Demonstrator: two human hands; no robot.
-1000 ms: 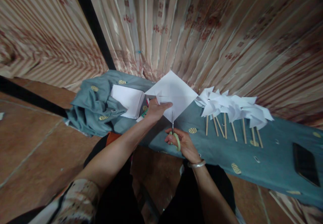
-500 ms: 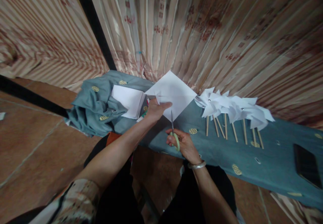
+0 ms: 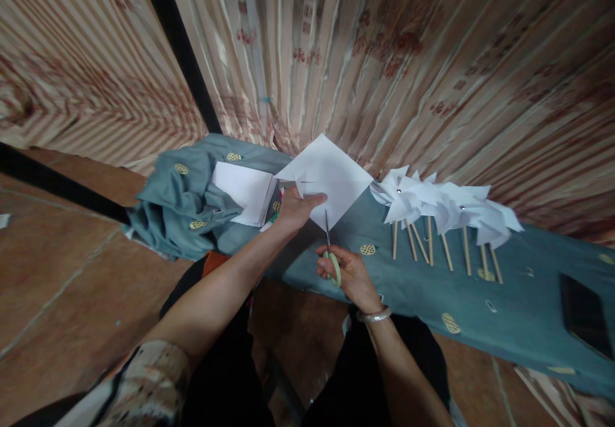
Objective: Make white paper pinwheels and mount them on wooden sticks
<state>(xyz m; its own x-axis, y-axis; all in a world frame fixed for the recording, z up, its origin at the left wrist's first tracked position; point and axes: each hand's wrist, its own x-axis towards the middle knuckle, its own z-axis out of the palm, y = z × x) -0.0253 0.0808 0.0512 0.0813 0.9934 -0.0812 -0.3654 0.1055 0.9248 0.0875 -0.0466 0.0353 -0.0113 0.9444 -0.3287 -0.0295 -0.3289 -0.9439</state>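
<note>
A square sheet of white paper (image 3: pixel 336 167), turned with a corner toward me, is pinched at its left side by my left hand (image 3: pixel 296 209). The thumb lies on top of the sheet and the other fingers are hidden beneath it. A slit shows in the paper near that thumb. My right hand (image 3: pixel 348 272) grips a pair of scissors (image 3: pixel 334 268) with pale green handles. Their blades point away from me and overlap the sheet's near corner.
White paper pinwheels (image 3: pixel 446 206) on wooden sticks lie in a row to the right. A stack of white paper (image 3: pixel 245 186) rests at the left on the grey-green cloth (image 3: pixel 413 299). A dark phone (image 3: pixel 583 311) lies far right. Behind hangs a patterned curtain (image 3: pixel 336 49).
The paper has shifted very slightly to the left. Both hands and the scissors stay almost in the same place.
</note>
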